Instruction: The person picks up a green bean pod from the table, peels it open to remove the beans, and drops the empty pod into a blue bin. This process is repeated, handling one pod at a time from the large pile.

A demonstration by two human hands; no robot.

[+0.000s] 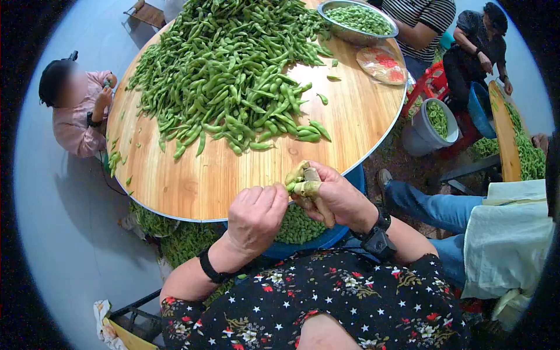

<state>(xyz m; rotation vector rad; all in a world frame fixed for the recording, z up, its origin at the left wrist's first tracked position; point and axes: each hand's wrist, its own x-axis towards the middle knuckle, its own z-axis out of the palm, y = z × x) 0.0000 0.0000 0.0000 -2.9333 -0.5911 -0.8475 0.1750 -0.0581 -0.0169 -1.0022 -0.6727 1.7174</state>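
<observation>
Just beyond the table's near edge, my left hand is closed, with its curled fingertips at one end of a green soybean pod. My right hand grips the same pod from the other side, its thumb and finger wrapped in stained, yellowish coverings. Most of the pod is hidden by the fingers. Under both hands stands a blue basin holding shelled green beans. A large heap of soybean pods covers much of the round wooden table in front of me.
A metal bowl of shelled beans and a red-patterned round item lie at the table's far right. A white bucket stands on the floor at right. Other people sit left, right and across. Plant waste lies below left.
</observation>
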